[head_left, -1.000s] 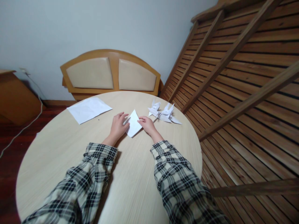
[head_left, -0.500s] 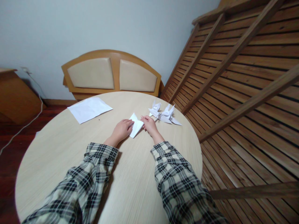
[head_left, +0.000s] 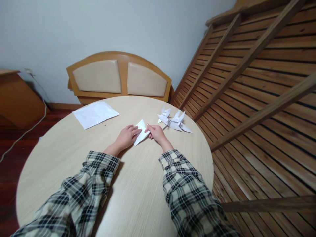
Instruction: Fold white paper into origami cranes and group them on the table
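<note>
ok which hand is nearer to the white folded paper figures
Right. The right hand is just left of the paper figures and closer to the person, at the right edge of the small folded sheet. The left hand is farther left.

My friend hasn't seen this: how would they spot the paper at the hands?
On the round table, find the left hand and right hand. Between them is the paper: small and folded, touched by both, unlike the larger flat sheet to the left and the spiky cranes to the right.
</note>
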Action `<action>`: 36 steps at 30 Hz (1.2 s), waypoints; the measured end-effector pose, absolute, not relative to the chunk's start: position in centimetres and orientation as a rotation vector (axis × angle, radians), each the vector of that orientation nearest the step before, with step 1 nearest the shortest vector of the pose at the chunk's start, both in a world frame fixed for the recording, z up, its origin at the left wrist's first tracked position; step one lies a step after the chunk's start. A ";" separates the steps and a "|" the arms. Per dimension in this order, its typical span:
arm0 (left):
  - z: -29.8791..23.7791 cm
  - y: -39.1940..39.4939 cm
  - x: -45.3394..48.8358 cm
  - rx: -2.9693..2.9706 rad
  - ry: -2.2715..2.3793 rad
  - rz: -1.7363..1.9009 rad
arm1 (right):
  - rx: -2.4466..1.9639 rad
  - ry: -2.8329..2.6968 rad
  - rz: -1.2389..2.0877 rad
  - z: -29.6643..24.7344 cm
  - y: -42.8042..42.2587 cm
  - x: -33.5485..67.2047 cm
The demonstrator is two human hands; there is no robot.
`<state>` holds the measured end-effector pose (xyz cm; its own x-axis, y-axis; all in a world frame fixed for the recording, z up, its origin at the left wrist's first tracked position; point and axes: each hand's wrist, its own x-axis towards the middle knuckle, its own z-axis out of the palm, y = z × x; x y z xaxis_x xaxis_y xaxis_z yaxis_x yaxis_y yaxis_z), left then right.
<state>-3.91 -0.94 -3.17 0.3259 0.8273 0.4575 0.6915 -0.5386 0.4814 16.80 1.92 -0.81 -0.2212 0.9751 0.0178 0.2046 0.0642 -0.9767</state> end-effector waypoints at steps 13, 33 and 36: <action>-1.9 -0.9 -5.2 2.485 1.425 0.765 | -1.034 -1.901 1.122 -0.7 2.0 17.1; -0.6 -2.1 -4.9 2.517 1.431 0.584 | -1.248 -2.190 0.554 0.3 0.7 17.1; -0.8 -2.3 -4.3 2.540 1.512 0.558 | -1.230 -2.171 0.568 0.2 0.8 17.2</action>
